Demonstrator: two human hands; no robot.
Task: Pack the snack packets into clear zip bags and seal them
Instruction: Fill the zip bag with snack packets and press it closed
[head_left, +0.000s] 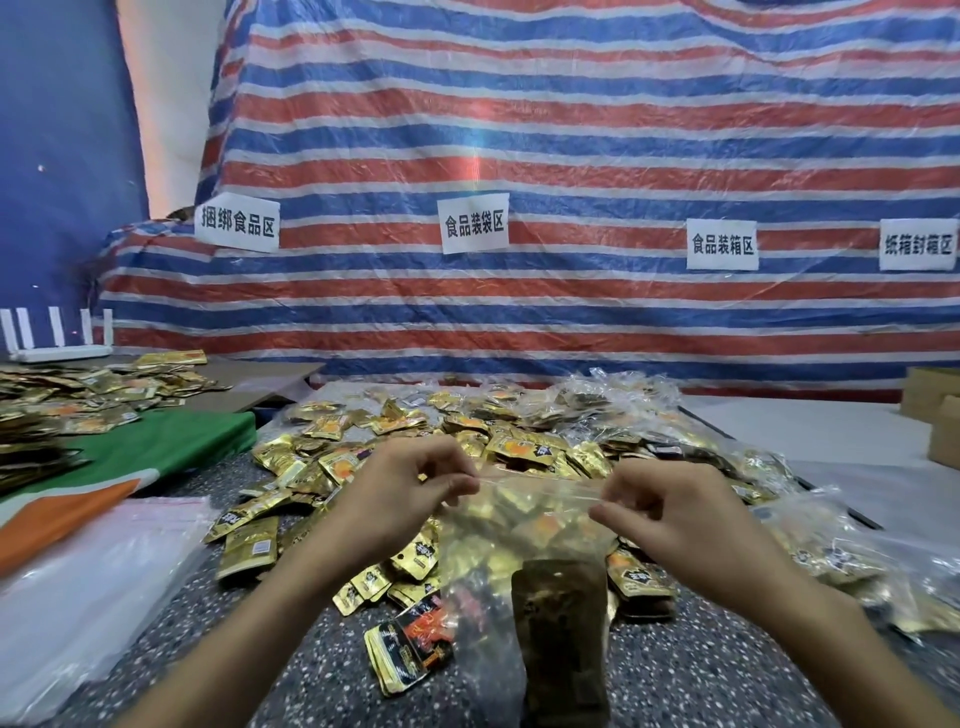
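Note:
A clear zip bag (519, 551) filled with gold snack packets hangs between my hands above the speckled table. My left hand (410, 483) pinches the left end of its zip strip, and my right hand (660, 504) pinches the right end. The strip is stretched taut between them. A dark brown packet (563, 623) shows through the bag's lower part. Behind the bag lies a big loose heap of gold snack packets (415, 441). A black and red packet (410, 649) lies on the table below my left forearm.
A stack of empty clear zip bags (88, 582) lies at the left on a green, white and orange cloth (156, 452). Filled clear bags (831, 551) pile up at the right. More packets (78, 400) cover the left table. Cardboard boxes (935, 410) stand far right. A striped tarp forms the backdrop.

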